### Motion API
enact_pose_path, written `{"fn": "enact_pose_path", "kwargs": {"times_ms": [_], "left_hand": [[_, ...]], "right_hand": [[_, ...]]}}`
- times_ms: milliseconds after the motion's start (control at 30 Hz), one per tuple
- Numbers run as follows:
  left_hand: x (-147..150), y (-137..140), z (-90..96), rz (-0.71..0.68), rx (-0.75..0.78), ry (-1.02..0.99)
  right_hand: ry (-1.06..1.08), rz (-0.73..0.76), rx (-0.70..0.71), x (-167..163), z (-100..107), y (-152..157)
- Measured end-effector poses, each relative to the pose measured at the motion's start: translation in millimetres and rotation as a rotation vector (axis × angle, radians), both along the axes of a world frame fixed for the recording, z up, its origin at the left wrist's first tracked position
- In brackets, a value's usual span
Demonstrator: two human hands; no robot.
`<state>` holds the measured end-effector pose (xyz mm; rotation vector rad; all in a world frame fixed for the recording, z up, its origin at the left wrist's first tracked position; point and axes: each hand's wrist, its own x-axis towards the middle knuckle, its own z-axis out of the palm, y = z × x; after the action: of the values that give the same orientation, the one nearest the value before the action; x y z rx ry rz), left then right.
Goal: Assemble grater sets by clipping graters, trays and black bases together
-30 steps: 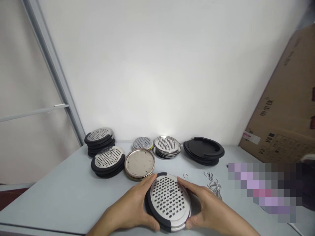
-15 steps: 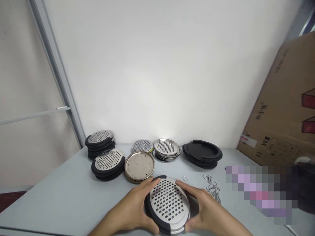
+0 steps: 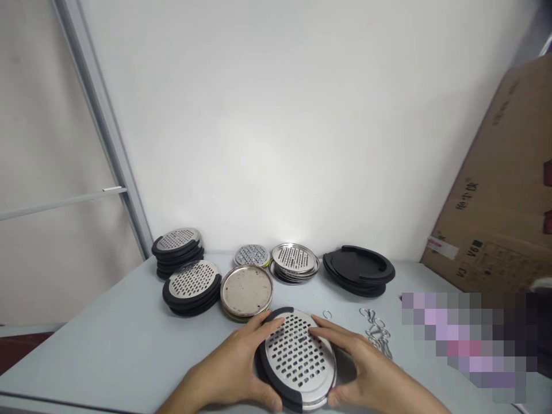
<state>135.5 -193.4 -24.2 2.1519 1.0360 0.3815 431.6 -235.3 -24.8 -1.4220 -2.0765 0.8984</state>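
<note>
A round metal disc with rows of slots (image 3: 297, 353) lies near the front of the table, a black band wrapping its left edge. My left hand (image 3: 239, 362) curves round that black band, fingers at the back and thumb at the front. Opposite it, my right hand (image 3: 353, 356) clasps the bare metal edge, with its thumb low and its fingertips on the top. Just behind is a stack of plain shallow metal trays (image 3: 246, 290). A loose wire ring (image 3: 328, 314) lies beyond my right fingers.
At left stand two stacks of black-rimmed slotted discs (image 3: 176, 240) (image 3: 192, 282). Along the wall are a small perforated disc (image 3: 252, 255), shiny slotted metal discs (image 3: 294, 259) and black round holders (image 3: 359, 267). Wire clips (image 3: 377, 333) lie at right, before a cardboard box (image 3: 487, 190).
Both hands keep their hold on the disc. My right fingers have shifted slightly further onto its top. The whole view has moved a little.
</note>
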Motion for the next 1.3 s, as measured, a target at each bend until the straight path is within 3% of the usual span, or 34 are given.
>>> {"fn": "enact_pose_path", "kwargs": {"times_ms": [367,633,767,900,1100,1300], "left_hand": [[2,-4,0.0,0.021,-0.012,-0.015],[0,-2,15.4,0.077,0.001,-0.137],[6,-3,20.1,0.102,-0.005,-0.318],[15,-4,19.6,0.103,-0.119,-0.494],[16,-6,10.2,0.204,-0.323,-0.565],[11,-13,8.8,0.093,-0.580,-0.503]], "right_hand": [[-0.005,0.032,0.047,-4,-3,-1],[0.286,0.025,-0.009,0,1,3],[0.398,-0.049,0.012,-2,4,4],[0.389,-0.173,0.034,-5,5,8],[0.427,-0.207,0.076,-5,1,15],[0.448,-0.187,0.004,-5,5,14]]}}
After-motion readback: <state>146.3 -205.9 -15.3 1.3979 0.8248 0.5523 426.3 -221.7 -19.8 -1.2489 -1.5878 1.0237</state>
